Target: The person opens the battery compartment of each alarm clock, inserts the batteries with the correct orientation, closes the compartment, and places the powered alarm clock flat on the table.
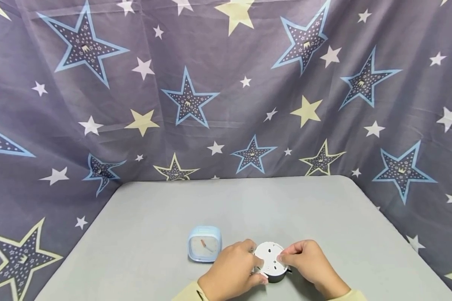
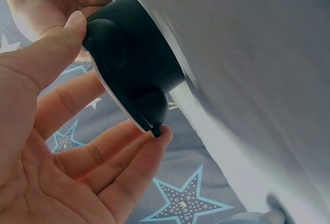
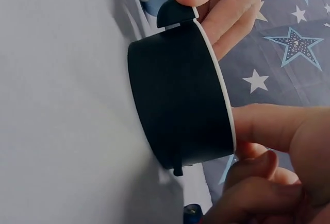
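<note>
A round casing [image 1: 271, 255] with a black side [image 3: 180, 95] and a flat white plate with small holes lies white side up. It looks like an alarm clock turned face down, though its front is hidden. My left hand [image 1: 229, 267] grips it by its left side, thumb at the near edge, fingers behind. Rounded black lobes stick out from its side in the left wrist view. My right hand [image 1: 312, 265] has thumb and forefinger close together, touching the white plate near its right edge. Whether they pinch anything small is hidden. The other right fingers are curled.
A light blue square alarm clock [image 1: 204, 243] stands upright just left of my left hand. The grey table [image 1: 165, 209] reaches back to a dark star-patterned cloth [image 1: 226, 83]. A small dark blue item [image 3: 193, 213] shows at the bottom of the right wrist view; its kind is unclear.
</note>
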`<state>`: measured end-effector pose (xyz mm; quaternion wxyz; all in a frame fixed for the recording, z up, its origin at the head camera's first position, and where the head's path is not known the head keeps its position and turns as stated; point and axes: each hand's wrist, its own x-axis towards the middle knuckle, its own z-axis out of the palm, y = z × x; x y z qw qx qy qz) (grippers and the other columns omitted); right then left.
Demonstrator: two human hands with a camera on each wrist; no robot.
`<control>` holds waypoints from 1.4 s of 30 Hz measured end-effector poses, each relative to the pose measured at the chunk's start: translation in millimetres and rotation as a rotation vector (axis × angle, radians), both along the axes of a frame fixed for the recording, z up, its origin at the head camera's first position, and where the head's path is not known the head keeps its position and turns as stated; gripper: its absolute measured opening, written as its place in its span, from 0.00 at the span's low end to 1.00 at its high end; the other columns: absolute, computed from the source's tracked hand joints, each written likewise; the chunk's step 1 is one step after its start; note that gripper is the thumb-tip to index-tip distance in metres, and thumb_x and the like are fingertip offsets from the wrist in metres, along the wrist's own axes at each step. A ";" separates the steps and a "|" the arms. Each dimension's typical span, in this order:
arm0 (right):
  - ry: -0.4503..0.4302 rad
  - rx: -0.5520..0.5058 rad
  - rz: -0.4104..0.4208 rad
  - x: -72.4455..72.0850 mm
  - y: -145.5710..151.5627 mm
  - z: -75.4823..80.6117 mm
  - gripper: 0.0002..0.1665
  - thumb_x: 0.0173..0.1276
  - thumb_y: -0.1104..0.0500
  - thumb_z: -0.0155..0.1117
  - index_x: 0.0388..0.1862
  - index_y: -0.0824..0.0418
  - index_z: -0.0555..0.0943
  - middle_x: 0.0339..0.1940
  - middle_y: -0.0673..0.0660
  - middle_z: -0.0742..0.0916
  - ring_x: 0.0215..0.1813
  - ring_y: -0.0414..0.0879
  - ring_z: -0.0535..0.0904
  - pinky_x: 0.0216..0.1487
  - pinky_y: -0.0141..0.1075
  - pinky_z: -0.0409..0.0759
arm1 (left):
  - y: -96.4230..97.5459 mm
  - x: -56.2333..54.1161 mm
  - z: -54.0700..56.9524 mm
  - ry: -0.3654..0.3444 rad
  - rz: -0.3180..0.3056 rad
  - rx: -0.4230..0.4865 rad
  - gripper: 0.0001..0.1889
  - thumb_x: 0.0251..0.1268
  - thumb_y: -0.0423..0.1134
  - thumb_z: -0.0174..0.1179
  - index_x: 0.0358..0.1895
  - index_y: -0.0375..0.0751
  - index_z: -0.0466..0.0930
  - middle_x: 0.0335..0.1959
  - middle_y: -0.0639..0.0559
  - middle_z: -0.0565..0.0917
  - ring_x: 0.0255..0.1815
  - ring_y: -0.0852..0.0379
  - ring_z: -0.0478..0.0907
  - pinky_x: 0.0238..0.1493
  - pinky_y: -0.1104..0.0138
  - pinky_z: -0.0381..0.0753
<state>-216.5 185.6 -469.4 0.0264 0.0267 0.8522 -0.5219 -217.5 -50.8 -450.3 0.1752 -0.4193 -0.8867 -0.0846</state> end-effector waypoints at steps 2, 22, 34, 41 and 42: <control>-0.012 -0.006 -0.016 0.0 0.2 -1.5 0.08 0.55 0.60 0.79 0.29 0.64 0.89 0.29 0.52 0.89 0.37 0.43 0.77 0.36 0.34 0.73 | 0.2 0.0 0.8 -0.010 -0.005 -0.003 0.19 0.55 0.64 0.73 0.41 0.57 0.94 0.38 0.59 0.82 0.31 0.69 0.71 0.34 0.74 0.75; -0.049 -0.072 -0.074 0.3 -2.7 -7.7 0.07 0.56 0.61 0.76 0.29 0.65 0.89 0.29 0.53 0.90 0.38 0.42 0.79 0.35 0.32 0.75 | -0.5 -1.3 3.8 -0.032 -0.023 0.002 0.18 0.55 0.63 0.73 0.42 0.57 0.94 0.39 0.59 0.85 0.35 0.69 0.74 0.38 0.74 0.77; -0.038 -0.074 -0.097 0.7 -3.6 -6.8 0.07 0.55 0.61 0.77 0.28 0.64 0.88 0.27 0.52 0.88 0.35 0.42 0.77 0.34 0.32 0.74 | -0.6 -3.7 0.0 -0.020 -0.037 0.012 0.18 0.55 0.62 0.73 0.43 0.57 0.94 0.40 0.58 0.85 0.36 0.68 0.76 0.40 0.73 0.79; 0.062 0.041 -0.117 2.6 -7.6 -3.3 0.07 0.53 0.60 0.79 0.22 0.57 0.88 0.21 0.49 0.87 0.29 0.40 0.77 0.32 0.31 0.74 | -2.1 -3.5 1.8 -0.057 -0.026 0.024 0.21 0.57 0.63 0.72 0.46 0.56 0.93 0.46 0.55 0.87 0.42 0.66 0.79 0.44 0.72 0.80; 0.080 0.068 -0.118 2.9 -8.2 -2.6 0.07 0.53 0.59 0.80 0.21 0.56 0.88 0.21 0.48 0.86 0.28 0.40 0.77 0.31 0.31 0.74 | -2.3 -3.2 2.1 -0.059 -0.024 0.023 0.21 0.57 0.63 0.72 0.46 0.56 0.93 0.46 0.55 0.87 0.42 0.66 0.80 0.44 0.71 0.81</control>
